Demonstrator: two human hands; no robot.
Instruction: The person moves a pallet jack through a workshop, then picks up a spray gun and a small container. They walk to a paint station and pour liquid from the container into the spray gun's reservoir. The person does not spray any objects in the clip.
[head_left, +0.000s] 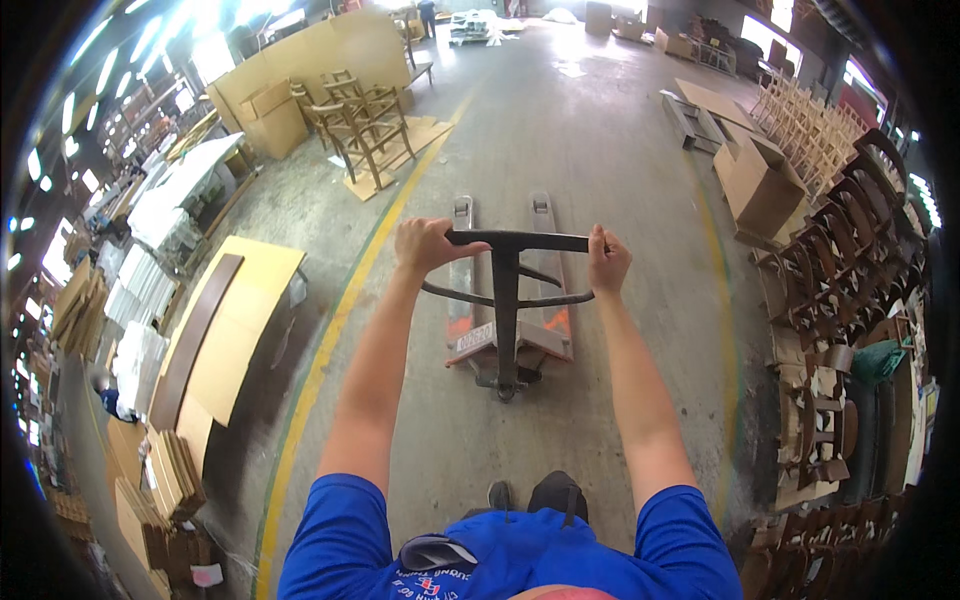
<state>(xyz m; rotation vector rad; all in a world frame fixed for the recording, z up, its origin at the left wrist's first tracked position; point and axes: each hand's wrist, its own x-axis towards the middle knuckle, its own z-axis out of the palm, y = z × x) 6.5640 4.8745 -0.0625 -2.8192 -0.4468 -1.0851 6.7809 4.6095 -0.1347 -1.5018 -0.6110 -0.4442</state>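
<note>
A black T-shaped handle with a curved lower bar rises in front of me from a pallet jack. My left hand is closed round the handle's left end, its thumb lying along the bar. At the right end, my right hand grips the same bar in a fist. The jack's two forks point straight ahead, flat over the grey floor, and nothing lies on the parts that show. Its grey and orange body sits low behind the handle's foot.
Yellow floor lines run along both sides of the aisle. To the left are wooden chairs, a cardboard-topped stack and wrapped panels. On the right stand an open carton and rows of brown chair parts. A person is far ahead.
</note>
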